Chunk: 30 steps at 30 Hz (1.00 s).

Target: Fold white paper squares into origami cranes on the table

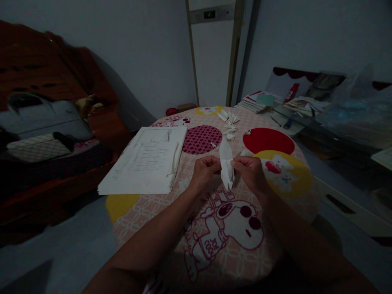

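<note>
Over the middle of the round table, a white strip of folded paper (227,163) stands lengthwise between my hands, narrow at both ends. My left hand (206,170) pinches its left edge with thumb and fingers. On the opposite edge, my right hand (249,171) grips it the same way. Just beyond the strip lie crumpled or folded white paper pieces (229,117) in a small row. A thick stack of white sheets (143,159) rests left of my hands, its top page bearing handwritten or printed lines.
A patterned cloth (245,261) covers the round table. To the right stands a glass-topped table (301,119) with papers and a clear plastic bag (352,110). Bags (45,118) sit on a wooden bench (101,110) at left. A tall white appliance (212,61) stands behind.
</note>
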Each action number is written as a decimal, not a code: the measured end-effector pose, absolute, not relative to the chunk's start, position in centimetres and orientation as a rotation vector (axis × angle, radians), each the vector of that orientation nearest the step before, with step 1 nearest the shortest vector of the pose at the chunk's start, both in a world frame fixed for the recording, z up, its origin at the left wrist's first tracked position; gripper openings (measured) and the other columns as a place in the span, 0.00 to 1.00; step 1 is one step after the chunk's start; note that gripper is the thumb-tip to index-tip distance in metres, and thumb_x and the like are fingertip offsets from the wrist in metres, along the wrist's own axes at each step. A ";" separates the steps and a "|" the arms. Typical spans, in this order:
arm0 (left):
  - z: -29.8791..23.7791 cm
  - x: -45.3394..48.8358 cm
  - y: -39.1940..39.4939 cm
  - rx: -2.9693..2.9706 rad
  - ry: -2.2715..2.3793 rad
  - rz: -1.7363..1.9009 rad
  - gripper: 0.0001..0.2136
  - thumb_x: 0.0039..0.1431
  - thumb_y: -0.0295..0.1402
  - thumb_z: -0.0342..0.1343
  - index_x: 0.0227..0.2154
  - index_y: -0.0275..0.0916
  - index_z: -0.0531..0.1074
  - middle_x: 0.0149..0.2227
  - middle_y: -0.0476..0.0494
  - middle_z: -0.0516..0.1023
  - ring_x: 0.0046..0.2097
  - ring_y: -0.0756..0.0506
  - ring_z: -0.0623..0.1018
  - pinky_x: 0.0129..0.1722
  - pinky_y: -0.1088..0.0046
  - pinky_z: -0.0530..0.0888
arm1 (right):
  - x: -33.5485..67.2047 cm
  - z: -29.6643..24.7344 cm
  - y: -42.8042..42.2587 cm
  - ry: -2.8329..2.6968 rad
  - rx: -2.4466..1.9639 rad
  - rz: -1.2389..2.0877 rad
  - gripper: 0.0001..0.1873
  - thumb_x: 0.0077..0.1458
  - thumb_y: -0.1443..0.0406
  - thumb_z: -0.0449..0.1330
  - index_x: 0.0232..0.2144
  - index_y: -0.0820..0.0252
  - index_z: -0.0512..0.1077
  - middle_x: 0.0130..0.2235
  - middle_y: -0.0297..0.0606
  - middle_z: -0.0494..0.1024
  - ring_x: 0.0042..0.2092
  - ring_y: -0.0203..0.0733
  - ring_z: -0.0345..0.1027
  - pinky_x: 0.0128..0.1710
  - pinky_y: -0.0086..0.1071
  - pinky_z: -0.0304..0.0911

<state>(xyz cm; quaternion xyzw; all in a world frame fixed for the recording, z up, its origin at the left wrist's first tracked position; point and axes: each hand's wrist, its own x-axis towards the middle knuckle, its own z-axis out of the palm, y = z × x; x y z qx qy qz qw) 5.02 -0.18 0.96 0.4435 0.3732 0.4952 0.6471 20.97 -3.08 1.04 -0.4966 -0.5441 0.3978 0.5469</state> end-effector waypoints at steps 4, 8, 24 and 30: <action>1.2 4.9 -0.3 0.963 0.811 1.058 0.09 0.39 0.34 0.67 0.21 0.35 0.74 0.23 0.50 0.76 0.25 0.52 0.74 0.31 0.75 0.74 | 21.1 1.1 -3.1 -1.318 -1.198 0.882 0.12 0.52 0.61 0.62 0.20 0.61 0.75 0.19 0.31 0.71 0.21 0.33 0.61 0.20 0.27 0.56; 1.4 4.7 -0.2 1.030 0.785 1.031 0.10 0.45 0.38 0.64 0.22 0.35 0.74 0.24 0.49 0.76 0.27 0.50 0.75 0.32 0.73 0.75 | 21.3 1.0 -3.0 -1.335 -1.198 0.905 0.13 0.52 0.61 0.61 0.20 0.61 0.74 0.19 0.31 0.70 0.21 0.33 0.60 0.21 0.27 0.56; 0.9 4.5 0.1 1.175 0.872 1.078 0.15 0.45 0.40 0.68 0.20 0.35 0.72 0.22 0.49 0.75 0.24 0.51 0.74 0.29 0.74 0.74 | 21.4 1.0 -3.2 -1.527 -1.182 0.855 0.16 0.55 0.59 0.59 0.19 0.60 0.70 0.20 0.31 0.67 0.24 0.35 0.60 0.23 0.29 0.55; 0.6 4.7 0.0 1.247 0.884 1.098 0.15 0.46 0.40 0.68 0.19 0.36 0.70 0.21 0.51 0.72 0.24 0.52 0.70 0.27 0.77 0.68 | 20.9 1.0 -3.4 -1.577 -1.241 0.707 0.15 0.56 0.60 0.58 0.19 0.59 0.70 0.20 0.31 0.66 0.24 0.34 0.58 0.23 0.28 0.53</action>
